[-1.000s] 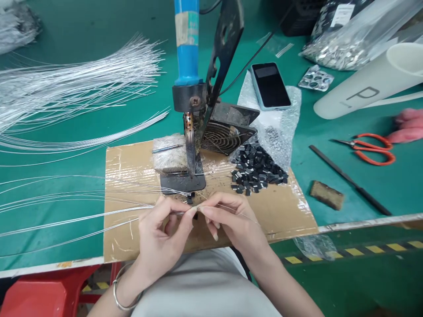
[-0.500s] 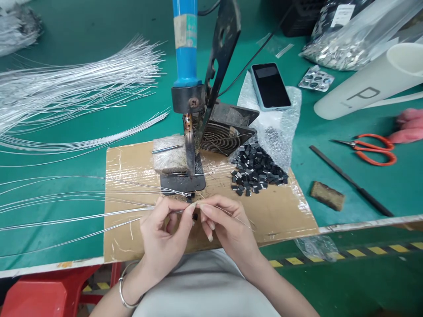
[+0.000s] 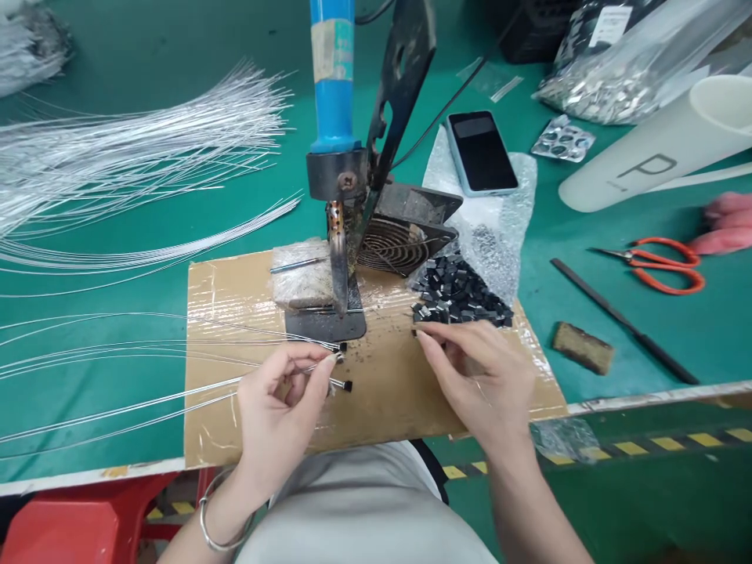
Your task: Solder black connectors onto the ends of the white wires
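My left hand (image 3: 282,411) pinches the ends of thin silver wires (image 3: 117,392) that run off to the left over the taped cardboard sheet (image 3: 235,305). A small black cap (image 3: 346,385) sits on a wire tip just right of my fingers. My right hand (image 3: 475,376) lies palm down at the near edge of the pile of small black parts (image 3: 461,294), fingertips touching it; whether it holds one is hidden. A blue-handled soldering iron (image 3: 334,117) stands clamped upright behind, its tip over a black plate (image 3: 326,323).
A big bundle of silver wires (image 3: 129,157) fans over the green mat at left. A phone (image 3: 482,153) on bubble wrap, a white tube (image 3: 658,149), orange scissors (image 3: 658,262), a black file (image 3: 623,321) and a brown block (image 3: 581,346) lie at right. A small fan (image 3: 396,243) sits behind the iron.
My right hand has let go of the wire it held together with the left and moved right to the pile of black parts. The left hand stays pinched on the wires.
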